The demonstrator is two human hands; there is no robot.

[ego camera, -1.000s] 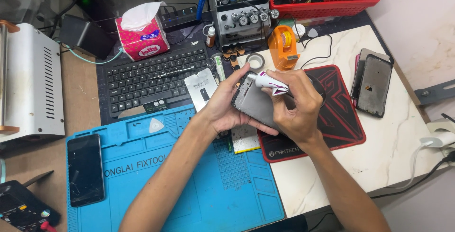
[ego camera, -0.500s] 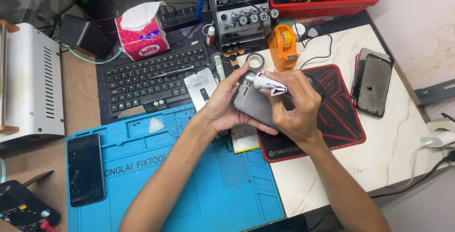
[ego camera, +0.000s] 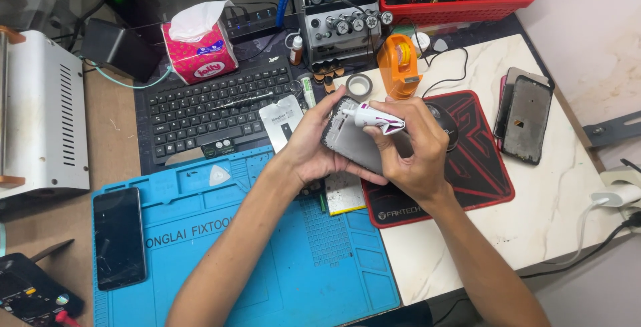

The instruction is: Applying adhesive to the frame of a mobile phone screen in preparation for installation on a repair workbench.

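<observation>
Under your forearms lies the blue work mat [ego camera: 280, 260], covering the near left of the desk, with a dark phone [ego camera: 119, 237] lying flat on its left edge. Beyond the mat sits the black keyboard [ego camera: 214, 110], and at the far left a white machine [ego camera: 43, 127] with vent slots. To your right, on the marble top, the red and black mouse pad [ego camera: 477, 167] lies partly under your right wrist, and further right a second phone [ego camera: 527, 119] rests screen up, well apart from your hands. At the back a red basket [ego camera: 467, 0] stands beside a pink tissue box [ego camera: 199, 50] and an orange tape dispenser [ego camera: 399, 67].

Your hands are close together above the spot where mat and mouse pad meet. Your left hand [ego camera: 312, 145] cups a grey phone frame [ego camera: 354, 141] from below and from its left side, tilted toward you. Your right hand [ego camera: 417, 147] is closed around a small white glue tube [ego camera: 374, 117] with pink markings, and its nozzle touches the upper left part of the frame. A roll of tape [ego camera: 359, 85] lies just beyond the frame.
</observation>
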